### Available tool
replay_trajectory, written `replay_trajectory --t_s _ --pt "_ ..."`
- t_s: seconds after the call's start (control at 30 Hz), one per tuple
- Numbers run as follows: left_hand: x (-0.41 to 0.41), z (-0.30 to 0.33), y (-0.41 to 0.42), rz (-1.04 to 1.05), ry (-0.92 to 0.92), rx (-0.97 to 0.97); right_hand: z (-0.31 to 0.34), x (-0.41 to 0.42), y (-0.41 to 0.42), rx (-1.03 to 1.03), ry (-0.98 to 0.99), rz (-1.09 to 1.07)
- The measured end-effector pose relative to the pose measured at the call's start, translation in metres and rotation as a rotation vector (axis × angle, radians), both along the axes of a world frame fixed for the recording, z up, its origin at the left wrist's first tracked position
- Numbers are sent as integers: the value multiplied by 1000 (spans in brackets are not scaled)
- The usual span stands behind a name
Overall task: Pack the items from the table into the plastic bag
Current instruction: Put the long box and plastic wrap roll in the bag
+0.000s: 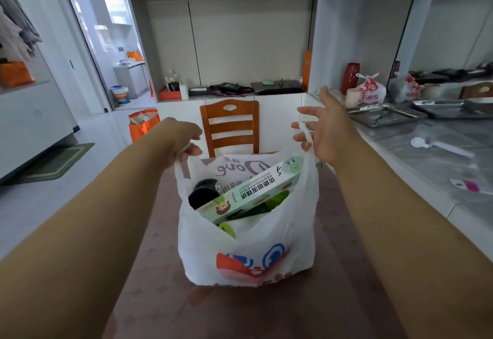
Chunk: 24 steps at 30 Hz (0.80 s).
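A white plastic bag (pixel 248 253) with a red and blue print stands upright on the brown table (pixel 333 298). It holds a long light-green box (pixel 256 192), a black round item (pixel 202 192), a white printed pouch (pixel 240 168) and green packets. My left hand (pixel 184 138) is shut on the bag's left handle. My right hand (pixel 322 128) is spread wide, with the bag's right handle (pixel 306 136) looped over a finger.
A wooden chair (pixel 229 125) stands behind the table. An orange bag (pixel 142 124) sits on the floor to the left. The counter at right carries metal trays (pixel 384 114), a white spoon (pixel 437 145), a tied printed bag (pixel 370 89) and a red vase (pixel 350 77).
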State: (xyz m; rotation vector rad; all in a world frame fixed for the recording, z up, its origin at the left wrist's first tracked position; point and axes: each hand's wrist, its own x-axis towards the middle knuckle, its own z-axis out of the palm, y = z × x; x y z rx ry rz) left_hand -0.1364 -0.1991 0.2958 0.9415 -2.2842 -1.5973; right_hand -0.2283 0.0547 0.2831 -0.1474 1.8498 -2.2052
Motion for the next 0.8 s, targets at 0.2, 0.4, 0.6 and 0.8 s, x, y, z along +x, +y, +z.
replay_trajectory --t_s 0.2,0.4,0.6,0.8 --pt "-15 4 14 -55 -30 -168 0 0 -2 -1 -2 19" --pt "-23 -18 52 -152 166 -1108 -2 -3 3 -39 -24 0" --pt "-28 -87 98 -766 -46 -806 -3 -2 13 -19 -10 -28" --pt "-25 -95 69 -682 31 -762 -4 -6 27 -94 -63 -126"
